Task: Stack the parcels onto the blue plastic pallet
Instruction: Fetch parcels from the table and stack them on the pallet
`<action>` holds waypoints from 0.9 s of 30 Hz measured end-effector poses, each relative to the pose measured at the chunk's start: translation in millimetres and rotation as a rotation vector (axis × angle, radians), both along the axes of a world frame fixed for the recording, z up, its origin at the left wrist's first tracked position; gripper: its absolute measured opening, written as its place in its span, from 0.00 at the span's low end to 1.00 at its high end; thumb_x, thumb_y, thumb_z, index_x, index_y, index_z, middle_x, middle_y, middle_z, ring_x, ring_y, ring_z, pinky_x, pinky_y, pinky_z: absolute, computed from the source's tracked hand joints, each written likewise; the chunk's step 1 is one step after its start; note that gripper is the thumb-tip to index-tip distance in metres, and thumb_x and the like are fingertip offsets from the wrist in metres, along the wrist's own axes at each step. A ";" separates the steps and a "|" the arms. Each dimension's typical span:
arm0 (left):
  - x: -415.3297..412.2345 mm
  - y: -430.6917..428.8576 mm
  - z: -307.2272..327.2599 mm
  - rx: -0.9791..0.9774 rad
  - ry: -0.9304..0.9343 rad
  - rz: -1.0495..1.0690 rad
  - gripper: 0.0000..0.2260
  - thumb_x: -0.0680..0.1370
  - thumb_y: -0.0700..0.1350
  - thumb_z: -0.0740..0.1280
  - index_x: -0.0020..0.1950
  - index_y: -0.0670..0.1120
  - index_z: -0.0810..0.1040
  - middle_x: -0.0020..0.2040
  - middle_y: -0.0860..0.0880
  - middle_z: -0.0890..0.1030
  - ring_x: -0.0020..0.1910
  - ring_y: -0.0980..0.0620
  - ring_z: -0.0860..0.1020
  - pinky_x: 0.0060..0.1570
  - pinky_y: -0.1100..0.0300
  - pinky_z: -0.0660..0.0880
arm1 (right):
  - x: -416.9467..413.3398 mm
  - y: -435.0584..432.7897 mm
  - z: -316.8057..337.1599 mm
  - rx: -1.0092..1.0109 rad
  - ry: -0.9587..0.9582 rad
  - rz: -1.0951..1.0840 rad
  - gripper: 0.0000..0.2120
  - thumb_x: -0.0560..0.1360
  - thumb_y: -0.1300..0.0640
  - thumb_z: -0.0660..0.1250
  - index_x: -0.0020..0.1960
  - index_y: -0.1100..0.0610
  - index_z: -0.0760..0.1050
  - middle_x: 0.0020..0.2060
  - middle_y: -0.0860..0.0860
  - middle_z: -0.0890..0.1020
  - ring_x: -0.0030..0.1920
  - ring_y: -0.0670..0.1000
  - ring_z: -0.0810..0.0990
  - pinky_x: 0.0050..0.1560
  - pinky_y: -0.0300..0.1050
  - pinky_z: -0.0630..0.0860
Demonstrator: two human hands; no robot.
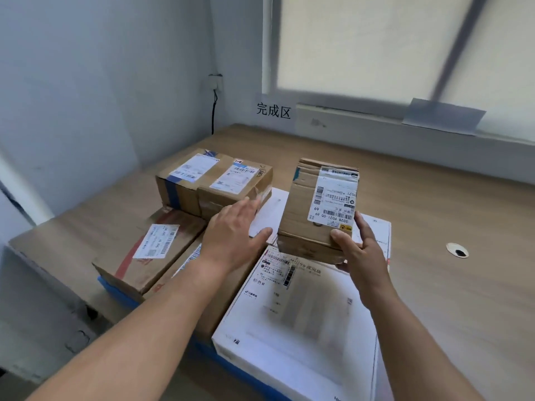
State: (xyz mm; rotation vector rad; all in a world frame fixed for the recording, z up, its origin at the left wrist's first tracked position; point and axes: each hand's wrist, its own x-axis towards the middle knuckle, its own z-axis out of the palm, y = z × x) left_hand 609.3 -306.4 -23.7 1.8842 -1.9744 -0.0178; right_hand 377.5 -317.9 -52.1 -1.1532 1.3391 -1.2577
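My right hand (360, 250) grips a small brown parcel (307, 206) with a white shipping label, held tilted just above the stack. My left hand (234, 235) hovers open to its left, fingers spread, holding nothing. Below lies a large white box (304, 322) and a flat white parcel (376, 230) behind it. Two flat brown parcels (136, 261) lie on the left. On them rest two labelled brown boxes (214, 180) side by side. The blue plastic pallet (121, 293) shows only as a thin blue edge under the stack.
The stack sits on a wooden table (434, 212) in a corner. A round cable hole (457, 250) is at the right. A wall sign with Chinese characters (273, 110), a socket with a black cable (214, 96) and a window stand behind.
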 end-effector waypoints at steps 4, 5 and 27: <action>30.3 -39.8 9.1 -0.009 -0.031 -0.074 0.25 0.81 0.58 0.55 0.77 0.53 0.57 0.76 0.51 0.61 0.75 0.52 0.59 0.72 0.52 0.56 | 26.1 -19.8 3.6 0.064 -0.021 -0.076 0.29 0.76 0.53 0.69 0.73 0.41 0.63 0.52 0.44 0.80 0.48 0.51 0.81 0.50 0.54 0.79; 38.3 -49.5 11.4 -0.008 -0.033 -0.085 0.25 0.81 0.58 0.55 0.77 0.53 0.58 0.76 0.50 0.62 0.75 0.51 0.59 0.72 0.51 0.57 | 33.2 -25.0 4.6 0.081 -0.009 -0.092 0.29 0.75 0.52 0.69 0.73 0.40 0.63 0.55 0.46 0.79 0.49 0.52 0.81 0.50 0.55 0.79; 94.8 -108.9 0.4 0.130 -0.126 -0.301 0.25 0.77 0.65 0.57 0.71 0.55 0.66 0.74 0.51 0.64 0.73 0.50 0.59 0.71 0.54 0.55 | 102.4 -68.9 -15.4 0.308 0.363 -0.164 0.28 0.77 0.40 0.59 0.73 0.50 0.64 0.68 0.50 0.72 0.64 0.52 0.71 0.50 0.47 0.67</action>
